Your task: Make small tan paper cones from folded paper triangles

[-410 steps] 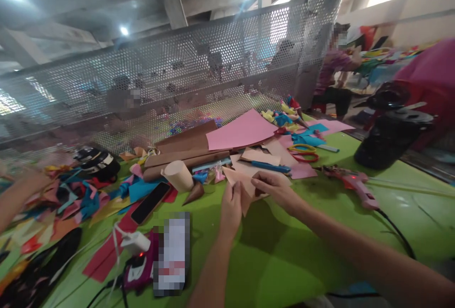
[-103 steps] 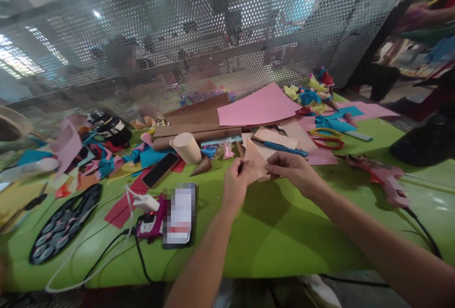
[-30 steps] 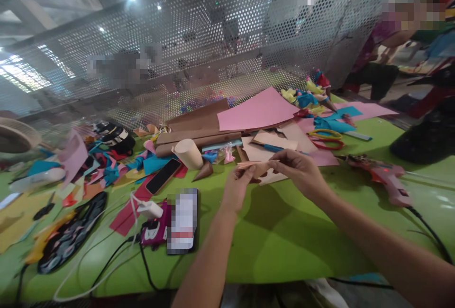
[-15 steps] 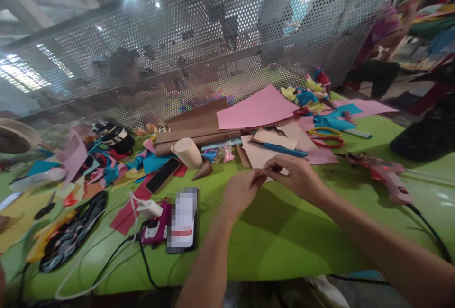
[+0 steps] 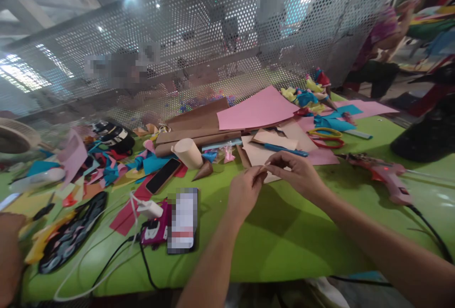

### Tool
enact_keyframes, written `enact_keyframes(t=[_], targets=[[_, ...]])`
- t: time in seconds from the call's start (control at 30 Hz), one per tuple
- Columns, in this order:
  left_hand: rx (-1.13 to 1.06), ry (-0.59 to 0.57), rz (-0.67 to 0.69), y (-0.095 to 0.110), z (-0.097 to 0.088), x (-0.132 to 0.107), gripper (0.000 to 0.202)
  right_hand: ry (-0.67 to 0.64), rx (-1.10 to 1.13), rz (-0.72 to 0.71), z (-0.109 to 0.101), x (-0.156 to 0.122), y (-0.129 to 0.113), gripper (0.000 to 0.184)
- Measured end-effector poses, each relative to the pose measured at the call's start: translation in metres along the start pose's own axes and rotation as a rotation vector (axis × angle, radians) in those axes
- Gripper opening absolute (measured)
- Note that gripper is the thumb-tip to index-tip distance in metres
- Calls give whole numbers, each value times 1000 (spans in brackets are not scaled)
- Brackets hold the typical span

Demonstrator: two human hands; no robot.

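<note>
Above the green table (image 5: 277, 256), my left hand (image 5: 244, 192) is closed in a pinch, its fingertips against something tiny and pale that I cannot make out. My right hand (image 5: 296, 173) meets it from the other side, thumb and forefinger curled toward the same spot. Just beyond the hands lie tan paper sheets (image 5: 259, 154) with a blue pen-like cutter (image 5: 284, 149) on them. A brown paper cone (image 5: 203, 170) rests left of my hands, beside a cream paper roll (image 5: 188, 153). To the right lies a pink glue gun (image 5: 391, 175).
Scissors (image 5: 325, 138) lie behind the glue gun. Pink paper (image 5: 256, 109) leans near a perforated metal screen (image 5: 199, 52). Two phones, a purple power adapter (image 5: 156, 230) and loose cables occupy the left. Another person's arm (image 5: 9, 256) reaches in at the left edge.
My hands have shifted slightly, the right fingers parting a little from the left ones. At the left edge, another person's arm has come further into view, over the yellow tool's cable end.
</note>
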State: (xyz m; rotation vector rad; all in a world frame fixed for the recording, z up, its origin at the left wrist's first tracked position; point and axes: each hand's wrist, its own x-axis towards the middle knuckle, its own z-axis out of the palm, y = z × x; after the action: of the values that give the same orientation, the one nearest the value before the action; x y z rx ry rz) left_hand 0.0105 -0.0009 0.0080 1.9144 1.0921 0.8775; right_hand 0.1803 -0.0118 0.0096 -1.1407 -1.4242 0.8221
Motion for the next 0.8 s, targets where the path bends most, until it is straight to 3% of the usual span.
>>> enact_keyframes(t=[0.37, 0.6, 0.8], targets=[[-271, -88, -158, 0, 0, -1, 39, 10, 101, 56, -1, 0, 9, 35], [43, -35, -62, -4, 0, 1, 35, 16, 95, 61, -1, -1, 4, 25], [237, -32, -57, 2, -2, -1, 33, 86, 38, 62, -1, 0, 8, 28]])
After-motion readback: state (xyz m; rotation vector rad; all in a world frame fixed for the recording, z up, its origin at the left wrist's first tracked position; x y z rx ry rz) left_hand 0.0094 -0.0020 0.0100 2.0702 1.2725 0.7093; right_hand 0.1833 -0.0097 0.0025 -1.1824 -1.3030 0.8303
